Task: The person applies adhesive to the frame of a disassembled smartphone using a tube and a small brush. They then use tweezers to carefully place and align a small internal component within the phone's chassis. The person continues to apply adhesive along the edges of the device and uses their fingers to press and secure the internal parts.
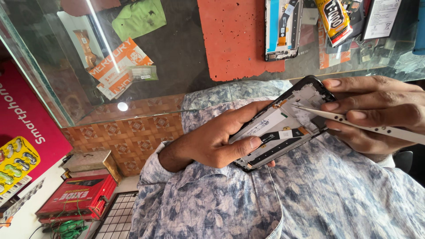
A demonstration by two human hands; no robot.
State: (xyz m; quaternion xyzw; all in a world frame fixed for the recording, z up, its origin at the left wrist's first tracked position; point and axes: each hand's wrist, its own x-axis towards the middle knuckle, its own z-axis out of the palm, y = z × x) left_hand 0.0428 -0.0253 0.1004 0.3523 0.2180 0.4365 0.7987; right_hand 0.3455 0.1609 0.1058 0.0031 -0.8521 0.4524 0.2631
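Observation:
My left hand [212, 141] grips an opened black phone [283, 126] by its lower end, thumb across the exposed inside. The phone is tilted over my lap, its back removed, showing white and black inner parts and a small orange flex strip. My right hand [376, 110] holds a thin white pointed tool [354, 124] like a pen. The tool's tip rests on the phone's inner frame near its upper end. The fingers of my right hand also steady the phone's top edge.
A glass counter [186, 48] lies ahead with a red mat [239, 35], another opened phone [283, 28], a yellow glue tube [335, 20] and packets on it. A red box [75, 197] and a yellow blister pack [15, 161] sit at lower left. My floral shirt [283, 199] fills the foreground.

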